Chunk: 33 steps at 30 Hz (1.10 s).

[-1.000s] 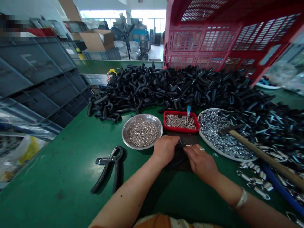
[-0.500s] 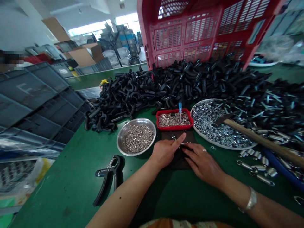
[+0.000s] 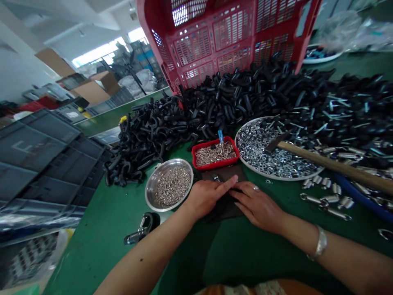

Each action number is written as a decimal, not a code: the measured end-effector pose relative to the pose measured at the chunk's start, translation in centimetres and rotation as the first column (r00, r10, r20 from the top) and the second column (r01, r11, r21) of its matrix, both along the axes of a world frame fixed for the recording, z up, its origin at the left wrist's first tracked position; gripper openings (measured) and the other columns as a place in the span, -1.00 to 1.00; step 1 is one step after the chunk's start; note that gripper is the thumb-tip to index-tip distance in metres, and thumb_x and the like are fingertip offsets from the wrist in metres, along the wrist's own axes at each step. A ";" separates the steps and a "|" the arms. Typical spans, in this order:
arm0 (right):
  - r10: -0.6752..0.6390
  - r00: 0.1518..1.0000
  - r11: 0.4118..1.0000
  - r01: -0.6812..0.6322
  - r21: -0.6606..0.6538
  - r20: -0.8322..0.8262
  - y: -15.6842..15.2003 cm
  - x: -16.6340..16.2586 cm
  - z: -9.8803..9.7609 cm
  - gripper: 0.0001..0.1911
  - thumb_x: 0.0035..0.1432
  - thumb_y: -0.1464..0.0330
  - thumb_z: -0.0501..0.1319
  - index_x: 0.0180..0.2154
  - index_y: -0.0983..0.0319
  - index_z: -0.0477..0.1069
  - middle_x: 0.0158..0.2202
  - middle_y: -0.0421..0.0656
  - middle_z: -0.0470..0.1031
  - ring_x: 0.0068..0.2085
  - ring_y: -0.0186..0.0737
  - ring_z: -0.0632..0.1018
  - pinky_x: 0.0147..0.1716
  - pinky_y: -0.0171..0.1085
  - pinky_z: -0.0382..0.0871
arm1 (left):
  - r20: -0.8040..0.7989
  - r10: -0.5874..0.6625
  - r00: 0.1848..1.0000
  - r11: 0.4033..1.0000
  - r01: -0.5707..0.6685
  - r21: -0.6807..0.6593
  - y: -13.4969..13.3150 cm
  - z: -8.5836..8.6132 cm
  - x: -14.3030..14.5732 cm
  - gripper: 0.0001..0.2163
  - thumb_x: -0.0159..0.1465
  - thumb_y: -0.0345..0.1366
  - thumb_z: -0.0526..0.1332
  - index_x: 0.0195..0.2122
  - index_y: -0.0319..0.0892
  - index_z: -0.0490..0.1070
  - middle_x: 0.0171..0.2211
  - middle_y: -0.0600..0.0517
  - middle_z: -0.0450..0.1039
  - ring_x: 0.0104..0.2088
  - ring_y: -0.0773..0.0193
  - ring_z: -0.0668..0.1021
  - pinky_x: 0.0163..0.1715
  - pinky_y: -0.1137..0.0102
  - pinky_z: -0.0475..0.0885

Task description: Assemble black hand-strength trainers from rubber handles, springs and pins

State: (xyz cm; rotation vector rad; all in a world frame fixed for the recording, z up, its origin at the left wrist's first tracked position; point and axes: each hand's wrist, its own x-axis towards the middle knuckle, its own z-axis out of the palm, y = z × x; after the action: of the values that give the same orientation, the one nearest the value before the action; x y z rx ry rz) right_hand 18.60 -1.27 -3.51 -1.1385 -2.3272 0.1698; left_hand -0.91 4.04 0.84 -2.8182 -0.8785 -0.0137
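Over a dark mat (image 3: 235,212), my left hand (image 3: 204,197) and my right hand (image 3: 260,207) meet at the fingertips. The left index finger points forward while its other fingers curl underneath. My right fingers are bent and close together, pressing down beside it. Whatever lies between them is hidden; a dark shape shows under the left palm. A small metal piece (image 3: 216,178) pokes out beyond the left knuckles. Just ahead stands a red tray (image 3: 201,167) of metal pins with a blue-handled screwdriver (image 3: 221,137). A steel bowl (image 3: 149,192) of small metal parts is left of my hands.
A hand grip strengthener (image 3: 138,235) lies partly behind my left forearm. A hammer (image 3: 325,162) rests across a round tray (image 3: 242,157) of metal rings. Springs (image 3: 330,198) lie at right. Black handles (image 3: 211,102) are heaped below a red crate (image 3: 196,45). Grey bins (image 3: 37,159) stand left.
The camera view has tilted and shifted, so the table things sit further left. My hands stay together over the mat, with the fingertips closer and the metal part between them now covered.
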 end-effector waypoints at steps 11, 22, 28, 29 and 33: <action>-0.009 1.000 1.000 0.009 -0.011 0.011 0.0 0.0 0.0 -0.67 0.07 0.48 0.02 -0.10 0.34 0.36 -0.15 0.05 0.37 -0.02 -0.04 0.34 -0.05 -0.04 0.31 | -0.142 -0.040 0.989 0.996 0.051 0.072 -1.6 0.4 1.2 -0.50 0.27 -0.38 -0.09 0.24 -0.08 -0.18 -0.15 -0.07 0.43 -0.43 0.29 0.49 -0.51 0.41 0.36; -0.496 0.801 0.868 0.472 0.156 0.335 1.8 6.0 5.1 -0.62 0.12 0.37 0.00 -0.02 0.31 0.30 0.05 0.08 0.28 0.03 0.13 0.30 -0.17 0.09 0.28 | 0.213 0.136 0.968 0.968 -0.084 -0.237 -1.6 -0.7 -1.7 -0.61 0.27 -0.33 -0.06 0.14 -0.17 0.11 0.08 -0.03 0.27 -0.09 0.28 0.48 -0.18 0.39 0.44; -0.552 0.395 0.593 0.805 0.012 0.735 1.8 16.8 6.6 -0.76 0.03 0.36 0.05 -0.27 0.22 0.43 -0.27 0.04 0.47 -0.23 0.11 0.45 -0.40 0.01 0.29 | 0.279 0.052 0.959 0.953 0.036 -0.302 -1.7 -0.1 -1.5 -0.67 0.29 -0.20 -0.05 0.02 -0.11 0.29 0.03 0.05 0.34 -0.06 0.33 0.46 -0.12 0.43 0.41; -0.547 0.417 0.611 0.792 0.006 0.726 1.6 17.9 6.4 -0.76 0.05 0.32 0.06 -0.26 0.21 0.42 -0.27 0.02 0.47 -0.23 0.08 0.46 -0.39 -0.03 0.29 | 0.257 0.050 0.965 0.955 0.030 -0.296 -1.9 0.0 -1.4 -0.66 0.28 -0.17 -0.05 0.02 -0.12 0.29 0.03 0.04 0.35 -0.07 0.31 0.46 -0.13 0.41 0.41; -0.620 0.563 0.652 0.757 -0.041 0.546 0.7 19.4 6.9 -0.61 0.04 0.13 0.09 -0.17 0.23 0.38 -0.27 -0.01 0.47 -0.33 -0.09 0.48 -0.42 -0.18 0.31 | 0.116 0.091 0.989 0.962 -0.057 -0.267 -3.2 0.9 -1.2 -0.52 0.22 -0.02 -0.01 0.10 -0.16 0.19 0.09 -0.06 0.26 -0.11 0.19 0.49 -0.22 0.34 0.44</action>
State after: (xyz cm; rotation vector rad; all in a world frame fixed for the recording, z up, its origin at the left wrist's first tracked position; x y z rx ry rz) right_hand 37.98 -0.55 3.36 -2.4154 -2.0502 -0.1243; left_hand -2.07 0.86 1.76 -3.0553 -1.0887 -0.0731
